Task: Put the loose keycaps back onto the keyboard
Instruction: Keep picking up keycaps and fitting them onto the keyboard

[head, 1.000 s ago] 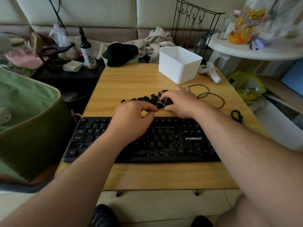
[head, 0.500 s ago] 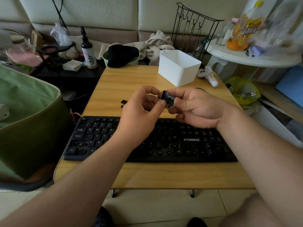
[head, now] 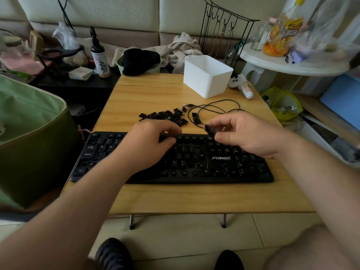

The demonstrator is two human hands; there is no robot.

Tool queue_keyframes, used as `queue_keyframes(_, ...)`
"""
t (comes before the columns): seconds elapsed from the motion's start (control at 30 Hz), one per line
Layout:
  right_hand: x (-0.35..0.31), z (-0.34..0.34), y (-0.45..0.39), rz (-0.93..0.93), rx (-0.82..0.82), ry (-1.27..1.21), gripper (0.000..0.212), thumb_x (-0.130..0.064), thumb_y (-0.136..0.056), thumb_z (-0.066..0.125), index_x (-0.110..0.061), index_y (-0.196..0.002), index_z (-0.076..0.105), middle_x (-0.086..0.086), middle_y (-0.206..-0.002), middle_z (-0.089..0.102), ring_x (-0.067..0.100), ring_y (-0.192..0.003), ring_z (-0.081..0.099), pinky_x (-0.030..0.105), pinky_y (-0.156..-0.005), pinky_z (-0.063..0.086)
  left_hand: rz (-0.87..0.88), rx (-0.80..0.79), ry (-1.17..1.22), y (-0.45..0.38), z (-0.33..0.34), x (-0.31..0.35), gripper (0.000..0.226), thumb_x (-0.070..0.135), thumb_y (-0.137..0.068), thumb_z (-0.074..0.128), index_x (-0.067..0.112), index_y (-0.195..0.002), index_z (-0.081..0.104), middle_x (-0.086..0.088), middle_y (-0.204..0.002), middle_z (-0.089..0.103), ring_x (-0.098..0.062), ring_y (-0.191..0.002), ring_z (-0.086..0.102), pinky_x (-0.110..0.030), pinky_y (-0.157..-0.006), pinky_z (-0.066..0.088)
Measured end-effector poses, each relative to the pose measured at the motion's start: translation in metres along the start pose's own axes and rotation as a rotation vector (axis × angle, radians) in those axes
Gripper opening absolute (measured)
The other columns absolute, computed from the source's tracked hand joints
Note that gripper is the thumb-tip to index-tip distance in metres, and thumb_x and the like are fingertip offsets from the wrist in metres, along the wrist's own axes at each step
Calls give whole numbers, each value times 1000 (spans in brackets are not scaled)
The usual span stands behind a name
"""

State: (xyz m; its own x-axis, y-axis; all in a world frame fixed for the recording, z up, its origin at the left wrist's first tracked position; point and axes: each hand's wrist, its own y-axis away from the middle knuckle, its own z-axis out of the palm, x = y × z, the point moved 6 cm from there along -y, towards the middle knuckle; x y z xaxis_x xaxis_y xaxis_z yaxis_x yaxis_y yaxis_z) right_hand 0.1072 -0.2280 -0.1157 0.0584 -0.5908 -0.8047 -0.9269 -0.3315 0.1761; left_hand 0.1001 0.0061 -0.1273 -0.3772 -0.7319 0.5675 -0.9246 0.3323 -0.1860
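White bin (head: 206, 77) at table (head: 136, 94) rear; black cable (head: 214, 107) coiled beside it; spray bottle (head: 99, 57) off-table, left.
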Motion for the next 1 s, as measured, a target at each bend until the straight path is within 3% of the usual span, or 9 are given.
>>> queue_keyframes(0.1,4,7,10,12,41,363,36,-30,-91,77,-48,-120,66,-13,-102,62,4,-88,59,28,-82,49,11,6,-80,8,-2,-11,25,33,-98,68,38,-121,71,24,-113,63,-2,-108,53,-19,-91,39)
queue_keyframes(0.3,-3,23,17,-36,83,556,40,-41,-95,69,-45,-134,59,-19,-107,50,5,-108,44,20,-80,35,103,28,-162,19,2,-9,26,39,-95,66,35,-119,74,19,-120,70,-14,-121,55,-41,-110,41)
queue_keyframes(0.53,-8,41,10,-31,37,795,52,-54,-96,61,-38,-144,52,-12,-114,45,15,-122,33,43,-106,40,88,69,-142,15,1,-8,23,37,-96,67,38,-117,74,18,-120,69,-14,-122,55,-44,-109,42)
queue_keyframes(0.73,-18,46,10,-22,31,922,54,-59,-95,58,-37,-144,51,-11,-115,39,18,-122,30,44,-102,38,94,72,-142,14,3,-10,23,36,-96,67,37,-119,74,17,-121,69,-14,-123,54,-41,-111,40)
queue_keyframes(1.0,-31,48,5,13,74,988,41,-55,-91,69,-38,-128,66,-10,-110,49,22,-118,35,45,-93,38,163,22,-171,16,20,8,27,42,-95,60,41,-118,74,20,-118,70,-17,-121,57,-52,-105,44)
